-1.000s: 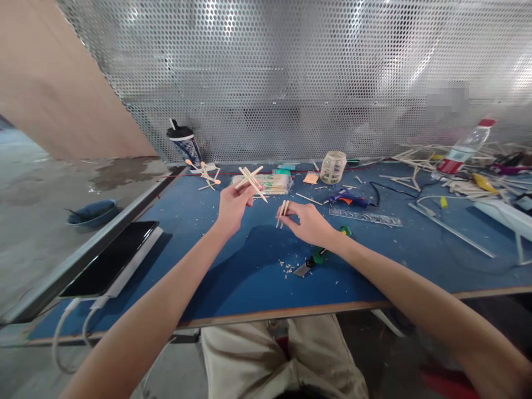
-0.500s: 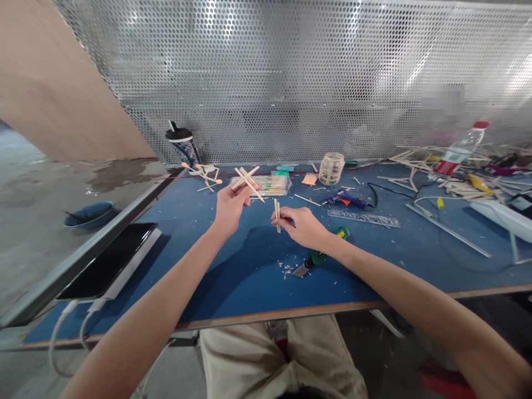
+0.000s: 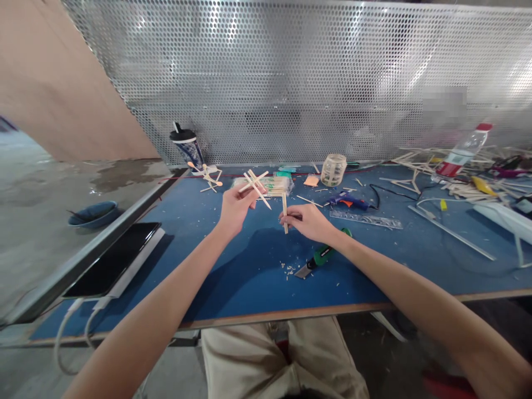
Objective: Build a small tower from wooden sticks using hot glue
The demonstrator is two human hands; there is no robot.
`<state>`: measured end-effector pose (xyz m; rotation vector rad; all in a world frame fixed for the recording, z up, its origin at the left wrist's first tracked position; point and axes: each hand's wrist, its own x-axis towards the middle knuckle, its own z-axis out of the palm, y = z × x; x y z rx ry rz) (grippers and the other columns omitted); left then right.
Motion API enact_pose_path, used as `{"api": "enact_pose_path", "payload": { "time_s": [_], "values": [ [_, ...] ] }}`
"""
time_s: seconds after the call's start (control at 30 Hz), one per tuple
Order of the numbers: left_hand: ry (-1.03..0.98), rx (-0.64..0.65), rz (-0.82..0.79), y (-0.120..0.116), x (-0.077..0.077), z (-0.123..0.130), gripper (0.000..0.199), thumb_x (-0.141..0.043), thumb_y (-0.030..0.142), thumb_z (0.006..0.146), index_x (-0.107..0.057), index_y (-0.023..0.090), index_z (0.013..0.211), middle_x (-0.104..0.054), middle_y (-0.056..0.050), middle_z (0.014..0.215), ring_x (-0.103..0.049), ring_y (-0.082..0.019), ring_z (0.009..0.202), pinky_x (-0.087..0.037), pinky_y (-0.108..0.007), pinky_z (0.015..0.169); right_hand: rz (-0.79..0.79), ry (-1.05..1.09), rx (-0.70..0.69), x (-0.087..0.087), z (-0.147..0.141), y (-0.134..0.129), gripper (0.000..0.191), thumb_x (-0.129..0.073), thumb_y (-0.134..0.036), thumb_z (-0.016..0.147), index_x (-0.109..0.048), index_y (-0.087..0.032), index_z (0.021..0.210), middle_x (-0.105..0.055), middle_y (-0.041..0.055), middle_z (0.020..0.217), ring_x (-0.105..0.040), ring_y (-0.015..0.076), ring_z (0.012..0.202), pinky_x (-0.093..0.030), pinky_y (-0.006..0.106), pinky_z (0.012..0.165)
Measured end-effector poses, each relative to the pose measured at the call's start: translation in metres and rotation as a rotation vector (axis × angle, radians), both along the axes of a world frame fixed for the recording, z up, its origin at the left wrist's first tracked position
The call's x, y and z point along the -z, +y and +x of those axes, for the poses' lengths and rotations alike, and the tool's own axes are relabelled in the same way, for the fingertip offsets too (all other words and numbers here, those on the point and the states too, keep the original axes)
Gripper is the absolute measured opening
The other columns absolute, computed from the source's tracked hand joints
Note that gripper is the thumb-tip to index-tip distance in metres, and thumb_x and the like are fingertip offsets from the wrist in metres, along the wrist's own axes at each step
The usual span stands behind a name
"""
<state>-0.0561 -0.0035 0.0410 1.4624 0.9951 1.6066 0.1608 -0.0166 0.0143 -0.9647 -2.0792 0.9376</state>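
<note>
Crossed wooden sticks are pinched in the fingers of my left hand, raised over the blue table. To their right, my right hand grips short wooden sticks held nearly upright. The two sets of sticks are apart. A green-handled cutter lies below my right hand, its blade beside small wood shavings. Behind my left hand is a plastic pack of sticks.
A tablet with cables lies at the left. Farther back are a lidded cup, a small stick model, a glass jar, a blue glue gun and a clear ruler. A bottle stands tilted among sticks at the right.
The view has shifted slightly. My right hand has turned its sticks more upright, and they overlap more closely. The crossed sticks in my left hand have tilted a little.
</note>
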Motion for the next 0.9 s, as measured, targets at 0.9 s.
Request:
{"api": "enact_pose_path", "payload": {
  "time_s": [0.9],
  "values": [
    [0.183, 0.020, 0.060, -0.017, -0.004, 0.014, 0.019, -0.072, 0.031, 0.077, -0.079, 0.016, 0.088, -0.072, -0.006, 0.078, -0.045, -0.007, 0.050, -0.039, -0.022, 0.047, -0.018, 0.175, -0.040, -0.011, 0.000, -0.009, 0.024, -0.057, -0.039, 0.092, -0.069, -0.019, 0.091, -0.074, 0.0051, 0.089, -0.068, 0.0170, 0.078, -0.054, 0.030, 0.073]
  ]
}}
